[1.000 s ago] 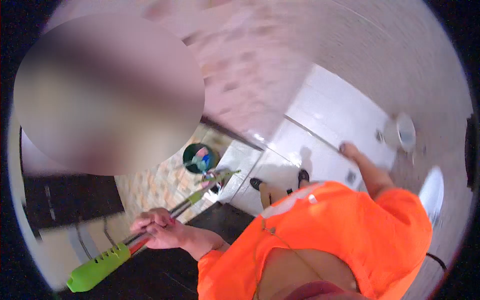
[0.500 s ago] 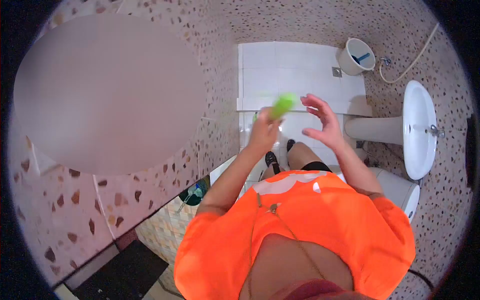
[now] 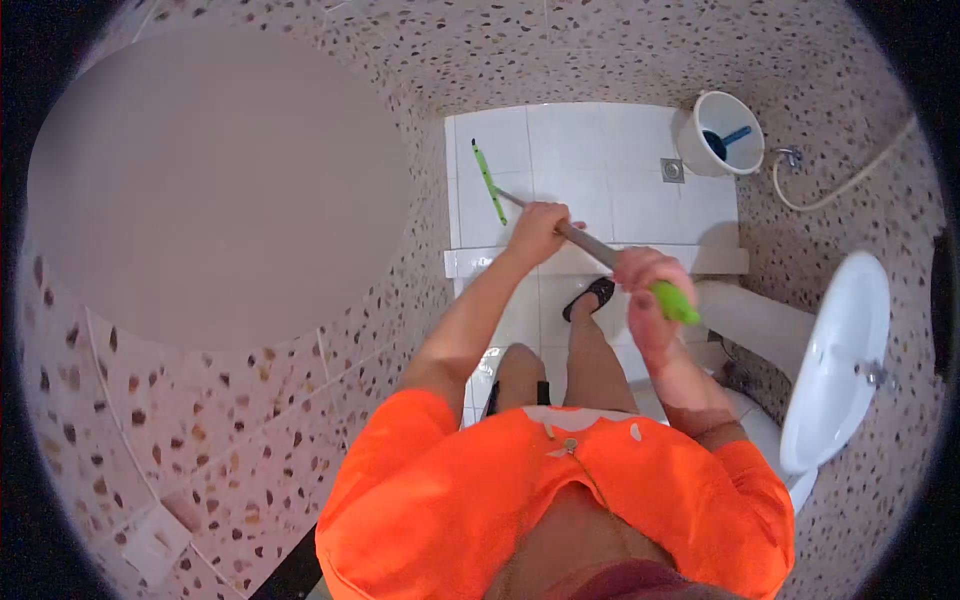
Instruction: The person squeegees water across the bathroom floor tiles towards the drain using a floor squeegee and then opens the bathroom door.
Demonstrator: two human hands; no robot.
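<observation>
A floor squeegee (image 3: 592, 245) slants across the view, its slim green blade lying on the white tiles at the far left. My left hand (image 3: 538, 235) is closed around the grey pole partway along. Near the top end, my right hand (image 3: 648, 285) wraps the pole, and the bright green end grip sticks out past its fingers. The low white ledge (image 3: 480, 262) passes beneath the pole.
A white bucket (image 3: 690, 150) with a blue dipper (image 3: 738, 134) stands in the far right corner beside a floor drain (image 3: 672, 170). On the right are a pedestal washbasin (image 3: 835, 400) and a hose (image 3: 850, 190). Speckled walls enclose the floor.
My right hand, open and apart before, now grips the squeegee pole. My left hand has shifted from the green end grip to farther down the pole. The blade now shows beyond the ledge.
</observation>
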